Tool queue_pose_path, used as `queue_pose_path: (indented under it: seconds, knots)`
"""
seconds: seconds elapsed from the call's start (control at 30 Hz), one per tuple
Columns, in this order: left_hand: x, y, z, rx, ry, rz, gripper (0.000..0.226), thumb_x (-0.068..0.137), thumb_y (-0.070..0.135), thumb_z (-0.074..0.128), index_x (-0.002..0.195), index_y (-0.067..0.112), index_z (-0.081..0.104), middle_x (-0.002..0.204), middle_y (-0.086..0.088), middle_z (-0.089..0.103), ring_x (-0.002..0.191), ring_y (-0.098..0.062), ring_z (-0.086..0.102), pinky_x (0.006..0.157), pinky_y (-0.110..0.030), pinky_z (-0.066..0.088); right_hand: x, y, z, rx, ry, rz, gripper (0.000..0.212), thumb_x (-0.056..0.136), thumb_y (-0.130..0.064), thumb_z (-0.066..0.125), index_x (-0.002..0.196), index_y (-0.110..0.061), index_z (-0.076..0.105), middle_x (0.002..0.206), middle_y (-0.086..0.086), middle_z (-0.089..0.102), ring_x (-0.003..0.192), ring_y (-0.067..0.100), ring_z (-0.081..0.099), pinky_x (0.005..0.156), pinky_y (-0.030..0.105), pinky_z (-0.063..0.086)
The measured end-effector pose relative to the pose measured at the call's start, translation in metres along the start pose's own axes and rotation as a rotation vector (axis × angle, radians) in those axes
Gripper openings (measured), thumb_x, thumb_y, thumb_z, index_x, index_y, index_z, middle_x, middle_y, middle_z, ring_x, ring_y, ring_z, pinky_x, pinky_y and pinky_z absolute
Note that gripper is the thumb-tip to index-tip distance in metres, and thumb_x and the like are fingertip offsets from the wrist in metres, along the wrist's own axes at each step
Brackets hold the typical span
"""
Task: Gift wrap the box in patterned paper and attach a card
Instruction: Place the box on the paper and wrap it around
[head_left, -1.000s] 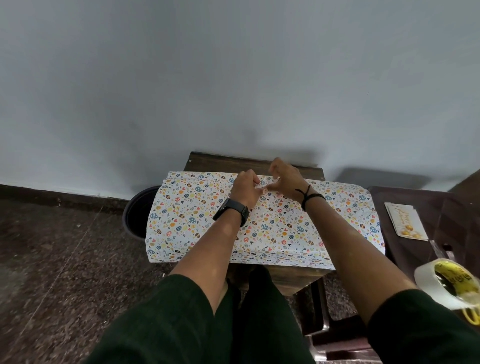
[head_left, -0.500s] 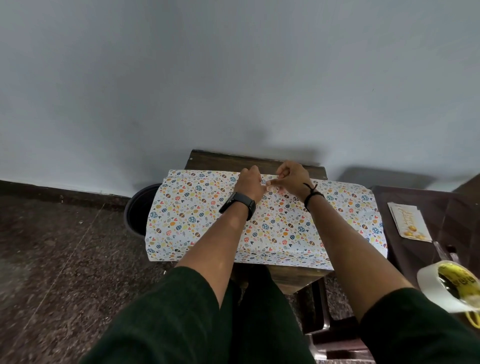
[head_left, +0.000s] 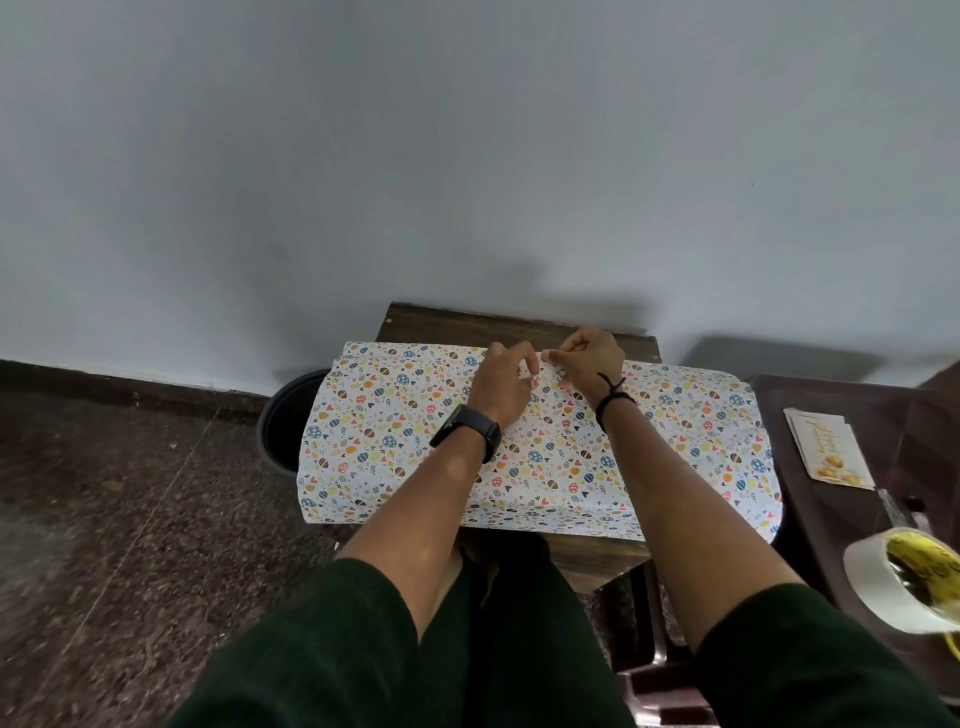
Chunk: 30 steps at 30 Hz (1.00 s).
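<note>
Head view: patterned paper (head_left: 540, 441) draped over the box on the small table (head_left: 519, 322), left hand (head_left: 501, 387) and right hand (head_left: 592, 361) close together, both pinching the seam near 12 o'clock. Best to keep it taut and crease flat before reaching for tape (head_left: 893, 587) at 4 o'clock; card (head_left: 826, 452) waiting at 3.
</note>
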<state>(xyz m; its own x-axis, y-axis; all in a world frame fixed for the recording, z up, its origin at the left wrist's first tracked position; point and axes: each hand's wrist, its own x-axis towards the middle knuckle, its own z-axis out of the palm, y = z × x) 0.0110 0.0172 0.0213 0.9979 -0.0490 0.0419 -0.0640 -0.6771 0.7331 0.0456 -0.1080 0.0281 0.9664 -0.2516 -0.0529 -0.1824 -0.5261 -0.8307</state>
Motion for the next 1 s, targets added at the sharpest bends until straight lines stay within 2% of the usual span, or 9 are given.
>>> queue_pose_path:
  seconds: [0.07,0.13,0.27,0.47,0.57,0.67,0.83,0.93,1.0]
  knots:
    - [0.000,-0.002,0.001,0.003,0.000,0.016,0.018,0.090,0.004,0.059,0.104,0.015,0.063,0.103,-0.002,0.040,0.090,-0.013,0.048,0.072,-0.019,0.039,-0.001,0.001,0.001,0.014,0.001,-0.001,0.027,0.074,-0.014,0.078,0.066,-0.018,0.052,0.070,0.004,0.063,0.073,0.026,0.067,0.066,0.034,0.055]
    - [0.000,-0.002,0.001,-0.013,0.000,0.017,0.022,0.091,0.006,0.059,0.110,0.015,0.066,0.105,-0.002,0.042,0.093,-0.011,0.046,0.077,-0.018,0.038,-0.004,0.002,0.001,-0.005,0.016,-0.049,0.023,0.078,-0.015,0.075,0.069,-0.018,0.053,0.066,-0.005,0.056,0.068,0.017,0.059,0.062,0.025,0.051]
    - [0.000,-0.004,0.000,-0.017,0.002,0.002,0.029,0.089,0.008,0.062,0.118,0.014,0.064,0.114,-0.009,0.049,0.103,-0.018,0.054,0.081,-0.018,0.040,-0.018,0.005,-0.001,-0.030,-0.044,-0.178,0.003,0.089,-0.013,0.061,0.091,-0.010,0.061,0.083,-0.001,0.060,0.071,0.009,0.055,0.062,0.015,0.045]
    - [0.002,-0.003,-0.002,-0.021,0.029,-0.002,0.030,0.091,0.010,0.061,0.121,0.013,0.064,0.117,-0.010,0.052,0.098,-0.013,0.052,0.082,-0.016,0.039,-0.047,0.024,0.002,-0.310,-0.029,-0.565,0.022,0.091,0.002,0.049,0.105,0.004,0.066,0.099,0.015,0.061,0.086,0.019,0.054,0.074,0.020,0.039]
    - [0.003,-0.006,-0.001,0.002,0.045,0.012,0.030,0.095,0.006,0.051,0.122,0.011,0.064,0.120,-0.012,0.053,0.108,-0.020,0.055,0.085,-0.015,0.038,-0.056,0.029,0.007,-0.482,-0.037,-0.642,0.021,0.090,0.001,0.047,0.102,0.005,0.064,0.099,0.015,0.059,0.088,0.027,0.055,0.075,0.034,0.049]
    - [0.003,-0.007,0.001,0.024,0.039,0.034,0.033,0.097,0.004,0.045,0.125,0.010,0.061,0.120,-0.014,0.052,0.111,-0.023,0.053,0.087,-0.017,0.038,-0.061,0.035,0.009,-0.637,-0.031,-0.615,0.044,0.090,-0.020,0.033,0.123,-0.004,0.057,0.112,0.011,0.057,0.101,0.028,0.053,0.087,0.042,0.044]
    - [0.002,-0.009,0.003,0.027,0.022,0.039,0.036,0.099,0.005,0.041,0.133,0.009,0.054,0.120,-0.016,0.049,0.111,-0.024,0.050,0.089,-0.020,0.038,-0.061,0.028,0.008,-0.790,-0.090,-0.508,0.077,0.079,-0.043,0.002,0.144,-0.017,0.035,0.128,0.007,0.042,0.118,0.025,0.038,0.103,0.040,0.025]
    - [0.003,-0.009,0.001,0.022,-0.016,0.013,0.040,0.099,0.006,0.041,0.138,0.007,0.047,0.126,-0.015,0.047,0.117,-0.024,0.049,0.097,-0.026,0.040,-0.059,0.022,0.012,-0.831,-0.107,-0.449,0.083,0.075,-0.044,-0.005,0.147,-0.017,0.026,0.129,0.007,0.039,0.119,0.026,0.035,0.103,0.041,0.024]
    - [0.004,-0.008,-0.001,0.021,-0.040,0.009,0.040,0.098,0.007,0.042,0.138,0.007,0.046,0.127,-0.014,0.047,0.118,-0.023,0.048,0.100,-0.027,0.039,-0.056,0.018,0.013,-0.861,-0.121,-0.421,0.074,0.082,-0.043,0.000,0.148,-0.016,0.021,0.130,0.007,0.038,0.118,0.026,0.036,0.104,0.042,0.024]
